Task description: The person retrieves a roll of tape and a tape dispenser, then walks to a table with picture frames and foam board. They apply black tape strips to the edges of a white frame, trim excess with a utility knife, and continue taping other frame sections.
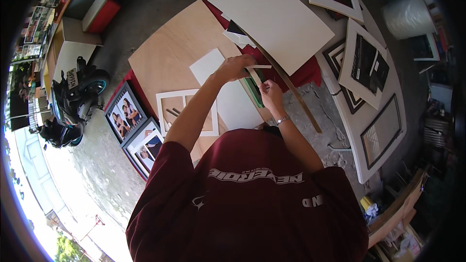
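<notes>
My left hand [235, 68] is bent over the upper end of a narrow cream strip [255, 75], its fingers closed there. Lower down, my right hand [272, 96] pinches the same strip between thumb and fingers. A second short pale piece sticks out to the right by my left fingertips; I cannot tell whether it is part of the strip. Just under both hands lies a green item [252, 92], partly hidden. A white board [238, 104] extends beneath my left forearm on the plywood sheet [170, 51]. Nearby is a white two-opening frame mat [211, 116] with dark thin sticks inside.
A large cream board [267, 14] covers the far side, with a long brown strip [303, 109] slanting beside it. Framed photos [125, 109] stand at left. On the right, a white table [357, 148] carries several frames. A motorcycle [73, 102] is parked far left.
</notes>
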Motion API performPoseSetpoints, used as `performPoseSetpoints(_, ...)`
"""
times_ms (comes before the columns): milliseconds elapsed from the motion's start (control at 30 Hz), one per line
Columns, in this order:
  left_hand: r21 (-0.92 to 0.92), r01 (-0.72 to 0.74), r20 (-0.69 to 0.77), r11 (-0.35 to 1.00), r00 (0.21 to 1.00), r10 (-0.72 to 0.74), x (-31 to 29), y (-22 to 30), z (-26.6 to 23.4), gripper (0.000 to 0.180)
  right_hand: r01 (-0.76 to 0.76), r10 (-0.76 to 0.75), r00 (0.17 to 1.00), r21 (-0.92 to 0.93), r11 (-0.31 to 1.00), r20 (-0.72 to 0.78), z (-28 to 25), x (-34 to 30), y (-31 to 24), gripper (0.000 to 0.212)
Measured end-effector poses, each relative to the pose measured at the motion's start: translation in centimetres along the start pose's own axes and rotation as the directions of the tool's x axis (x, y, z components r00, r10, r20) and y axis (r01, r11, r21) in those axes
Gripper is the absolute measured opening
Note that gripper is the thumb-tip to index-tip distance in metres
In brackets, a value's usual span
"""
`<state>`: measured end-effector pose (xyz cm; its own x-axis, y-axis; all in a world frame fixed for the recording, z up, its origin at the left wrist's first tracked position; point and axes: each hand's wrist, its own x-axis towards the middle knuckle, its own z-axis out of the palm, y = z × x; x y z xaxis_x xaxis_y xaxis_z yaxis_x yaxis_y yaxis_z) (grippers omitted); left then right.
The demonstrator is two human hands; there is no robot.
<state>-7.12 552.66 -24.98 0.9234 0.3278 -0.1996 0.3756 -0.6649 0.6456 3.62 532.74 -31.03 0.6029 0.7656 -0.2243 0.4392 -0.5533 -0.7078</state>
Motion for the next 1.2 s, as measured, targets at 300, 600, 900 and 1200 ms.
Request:
performPoseSetpoints(300, 0.016, 0.013, 0.010, 1.000, 1.000, -0.013, 0.3, -0.4, 0.0, 0.037, -0.096, 0.103, 0.991, -0.080, 0.992, 0.088, -0.2, 0.8, -0.5, 0.031)
performPoseSetpoints(600, 0.023, 0.043, -0.029, 0.999, 0.999, -0.042, 0.2, 1.4, 0.2, 0.057, -0.118, 0.142, 0.987, -0.267, 0.957, 0.074, -1.2, 0.7, -1.8, 0.029)
performPoseSetpoints(900, 0.056, 0.036, -0.040, 0.998, 0.999, -0.034, 0.0, 0.1, 0.6, 0.066, 0.004, -0.014, 0.999, -0.189, 0.982, -0.052, -0.1, -0.9, 2.4, 0.022)
performPoseSetpoints(1200, 0.026, 0.035, -0.056, 0.999, 0.998, -0.033, -0.4, -0.7, 1.0, 0.066, 0.171, -0.150, 0.968, 0.090, 0.981, -0.203, -0.5, -5.9, 4.2, 0.020)
